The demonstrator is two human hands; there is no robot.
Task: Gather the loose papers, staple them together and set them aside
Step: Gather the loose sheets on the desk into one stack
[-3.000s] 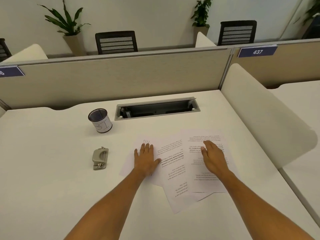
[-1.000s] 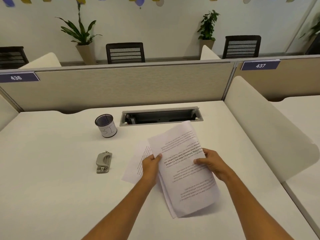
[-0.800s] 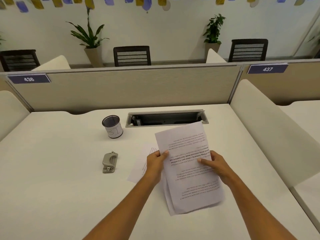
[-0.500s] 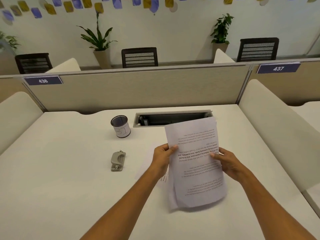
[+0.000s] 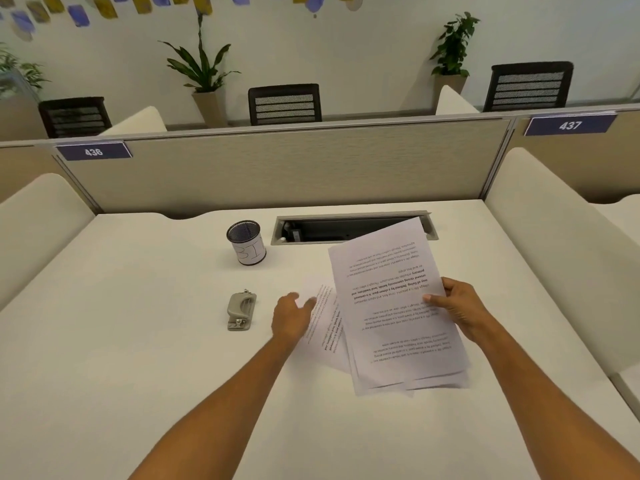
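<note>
My right hand [image 5: 457, 306] grips the right edge of a stack of printed papers [image 5: 391, 306], held tilted above the white desk [image 5: 138, 341]. One more printed sheet [image 5: 327, 327] lies flat on the desk, partly under the stack. My left hand [image 5: 291, 315] is off the stack, fingers apart, resting at the left edge of that loose sheet. A small grey stapler [image 5: 240, 310] lies on the desk just left of my left hand.
A mesh pen cup [image 5: 246, 241] stands behind the stapler. An open cable tray [image 5: 346, 227] is set into the desk at the back. Beige partitions enclose the back and both sides. Chairs and potted plants stand beyond.
My left hand has let go of the stack and dropped left to the loose sheet on the desk. My right hand alone holds the stack now.
</note>
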